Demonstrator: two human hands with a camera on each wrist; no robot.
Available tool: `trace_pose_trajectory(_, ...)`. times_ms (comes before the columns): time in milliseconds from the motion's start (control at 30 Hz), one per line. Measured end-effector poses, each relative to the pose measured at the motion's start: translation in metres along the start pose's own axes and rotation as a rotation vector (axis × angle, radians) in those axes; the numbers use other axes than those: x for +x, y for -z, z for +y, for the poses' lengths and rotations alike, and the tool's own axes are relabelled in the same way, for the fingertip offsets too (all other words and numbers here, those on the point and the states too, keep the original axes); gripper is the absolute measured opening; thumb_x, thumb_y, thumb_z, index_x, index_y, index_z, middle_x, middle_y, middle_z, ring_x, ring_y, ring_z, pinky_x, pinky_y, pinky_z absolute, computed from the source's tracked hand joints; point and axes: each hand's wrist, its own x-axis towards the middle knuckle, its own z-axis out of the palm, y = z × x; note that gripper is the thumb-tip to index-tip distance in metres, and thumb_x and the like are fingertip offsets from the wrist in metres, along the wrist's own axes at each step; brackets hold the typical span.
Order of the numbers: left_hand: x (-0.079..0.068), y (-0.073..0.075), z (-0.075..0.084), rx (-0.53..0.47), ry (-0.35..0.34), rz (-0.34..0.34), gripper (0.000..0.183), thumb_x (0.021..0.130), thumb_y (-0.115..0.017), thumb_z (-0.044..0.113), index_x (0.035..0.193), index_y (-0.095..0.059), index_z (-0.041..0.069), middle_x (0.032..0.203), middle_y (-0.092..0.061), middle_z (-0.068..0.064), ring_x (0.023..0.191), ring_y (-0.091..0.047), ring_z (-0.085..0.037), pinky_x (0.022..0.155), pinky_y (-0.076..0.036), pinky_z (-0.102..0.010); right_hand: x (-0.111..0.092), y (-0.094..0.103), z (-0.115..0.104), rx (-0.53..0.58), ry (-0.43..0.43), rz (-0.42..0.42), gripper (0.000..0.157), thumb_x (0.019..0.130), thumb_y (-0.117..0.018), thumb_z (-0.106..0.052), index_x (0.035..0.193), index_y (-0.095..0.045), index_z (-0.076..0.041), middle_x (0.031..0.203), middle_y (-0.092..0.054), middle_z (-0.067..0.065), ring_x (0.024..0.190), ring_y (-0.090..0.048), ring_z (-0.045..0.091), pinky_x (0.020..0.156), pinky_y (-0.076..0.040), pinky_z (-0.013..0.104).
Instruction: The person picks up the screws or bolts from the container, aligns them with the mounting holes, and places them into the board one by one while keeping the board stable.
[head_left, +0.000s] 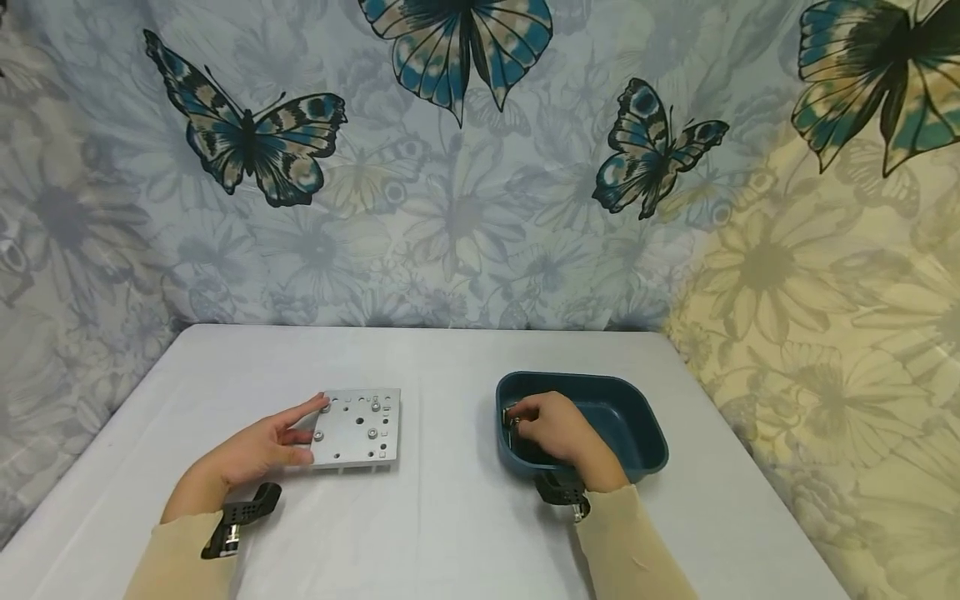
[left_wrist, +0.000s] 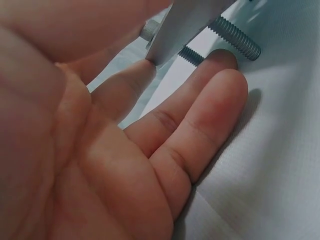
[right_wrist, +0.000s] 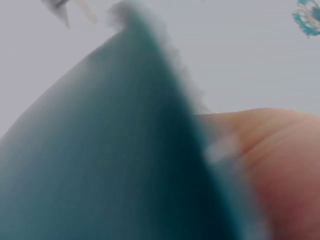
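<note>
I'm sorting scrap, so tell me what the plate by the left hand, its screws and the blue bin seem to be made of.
Plate: probably metal, perhaps aluminium; matte silver-grey with clean-edged holes. Screws: likely steel; the left wrist view shows grey shanks with crisp threads. Bin: apparently moulded plastic; evenly dark blue, soft sheen, rounded corners.

The person wears plain beige sleeves, the left sleeve (head_left: 180,557) and the right sleeve (head_left: 636,546) both ending near the wrist; the fingers (left_wrist: 212,117) are bare. A black, angular wrist mount (head_left: 260,502) with a shiny, silvery part sits on the left, a similar black mount (head_left: 557,490) on the right.
</note>
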Motion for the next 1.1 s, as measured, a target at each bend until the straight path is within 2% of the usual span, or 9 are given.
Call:
trace_pose_trajectory(167, 0.000, 0.001, 0.000, 0.002, -0.006, -0.005, 0.091, 0.089, -0.076, 0.012, 0.159, -0.018, 0.007, 0.160, -0.011, -0.029, 0.134, -0.037, -0.048, 0.089, -0.048, -0.029, -0.003, 0.011, -0.004, 0.070, -0.033, 0.046, 0.019, 0.097, -0.067, -0.014, 0.115, -0.075, -0.011, 0.102, -0.069, -0.003, 0.085, -0.064, 0.014, 0.074, -0.052, 0.036)
trace_pose_trajectory(333, 0.001, 0.001, -0.001, -0.009, -0.002, -0.001, 0.093, 0.088, -0.077, 0.012, 0.160, -0.018, 0.007, 0.159, -0.013, -0.031, 0.132, -0.041, -0.046, 0.089, -0.048, -0.029, -0.005, 0.020, -0.006, 0.190, -0.071, 0.103, 0.024, 0.100, -0.063, -0.017, 0.120, -0.071, -0.008, 0.108, -0.068, 0.003, 0.082, -0.068, 0.021, 0.076, -0.054, 0.040)
trace_pose_trajectory(467, 0.000, 0.000, 0.001, -0.012, 0.015, 0.007, 0.095, 0.087, -0.078, 0.013, 0.160, -0.018, 0.008, 0.158, -0.015, -0.032, 0.131, -0.043, -0.044, 0.089, -0.048, -0.030, -0.005, 0.023, -0.004, 0.369, -0.143, 0.123, 0.025, 0.102, -0.060, -0.018, 0.122, -0.069, -0.006, 0.115, -0.067, 0.008, 0.097, -0.066, 0.028, 0.083, -0.053, 0.042)
trace_pose_trajectory(567, 0.000, -0.001, 0.002, -0.017, 0.020, 0.013, 0.095, 0.086, -0.079, 0.013, 0.160, -0.019, 0.008, 0.157, -0.018, -0.033, 0.131, -0.043, -0.044, 0.089, -0.048, -0.030, -0.003, 0.022, -0.002, 0.567, -0.165, 0.136, 0.028, 0.102, -0.060, -0.016, 0.122, -0.067, 0.002, 0.120, -0.065, 0.016, 0.108, -0.064, 0.030, 0.086, -0.053, 0.040)
trace_pose_trajectory(700, 0.000, 0.000, 0.001, -0.022, 0.020, 0.018, 0.095, 0.086, -0.079, 0.013, 0.160, -0.019, 0.008, 0.155, -0.021, -0.034, 0.131, -0.043, -0.044, 0.089, -0.048, -0.031, 0.001, 0.019, -0.001, 0.816, -0.172, 0.150, 0.035, 0.100, -0.062, -0.012, 0.125, -0.060, 0.012, 0.120, -0.064, 0.024, 0.102, -0.067, 0.027, 0.082, -0.054, 0.035)
trace_pose_trajectory(767, 0.000, 0.000, 0.000, -0.023, 0.018, 0.018, 0.094, 0.086, -0.079, 0.013, 0.160, -0.020, 0.008, 0.154, -0.023, -0.035, 0.131, -0.043, -0.044, 0.089, -0.048, -0.031, 0.003, 0.017, -0.002, 0.901, -0.191, 0.164, 0.037, 0.099, -0.063, -0.011, 0.127, -0.058, 0.014, 0.117, -0.065, 0.025, 0.097, -0.069, 0.026, 0.080, -0.055, 0.034)
trace_pose_trajectory(933, 0.001, 0.001, -0.001, -0.014, 0.011, 0.019, 0.094, 0.086, -0.079, 0.014, 0.159, -0.021, 0.007, 0.155, -0.022, -0.034, 0.131, -0.044, -0.043, 0.088, -0.048, -0.029, 0.009, 0.017, -0.014, 0.975, -0.238, 0.185, 0.035, 0.099, -0.064, -0.011, 0.127, -0.061, 0.010, 0.111, -0.069, 0.019, 0.093, -0.070, 0.024, 0.079, -0.055, 0.032)
trace_pose_trajectory(1100, 0.001, 0.000, 0.001, -0.005, 0.011, 0.019, 0.094, 0.086, -0.079, 0.015, 0.159, -0.021, 0.006, 0.154, -0.024, -0.035, 0.129, -0.046, -0.041, 0.088, -0.048, -0.029, 0.021, 0.011, -0.039, 1.003, -0.229, 0.155, 0.032, 0.098, -0.065, -0.011, 0.125, -0.063, 0.007, 0.111, -0.068, 0.018, 0.093, -0.070, 0.024, 0.079, -0.055, 0.031)
